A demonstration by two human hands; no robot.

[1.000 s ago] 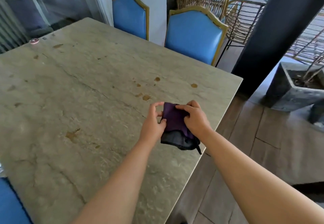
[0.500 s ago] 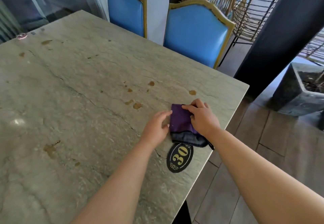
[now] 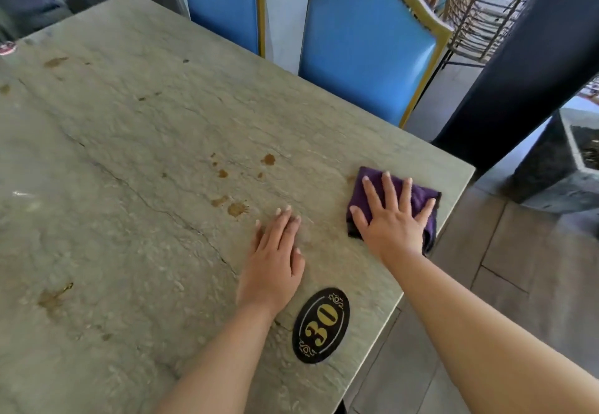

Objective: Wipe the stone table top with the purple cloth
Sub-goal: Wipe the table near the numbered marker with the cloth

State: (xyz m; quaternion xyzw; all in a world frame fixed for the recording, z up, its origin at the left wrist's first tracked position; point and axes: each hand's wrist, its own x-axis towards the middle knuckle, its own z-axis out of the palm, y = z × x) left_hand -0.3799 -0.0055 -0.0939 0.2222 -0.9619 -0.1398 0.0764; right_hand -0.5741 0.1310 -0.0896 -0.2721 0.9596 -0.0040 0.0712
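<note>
near the right edge of the stone table top (image 3: 136, 141) the right hand (image 3: 393, 222) presses flat, fingers spread, on the folded purple cloth (image 3: 418, 198), left hand (image 3: 275, 258) resting flat beside it, fingers straight, by brown stains (image 3: 237, 208).

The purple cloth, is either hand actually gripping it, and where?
Neither grips it. The right hand presses flat on the middle of the purple cloth; the left hand rests on the stone table top.

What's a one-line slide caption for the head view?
Right hand presses purple cloth flat on stained stone table; left hand rests beside it.
</note>
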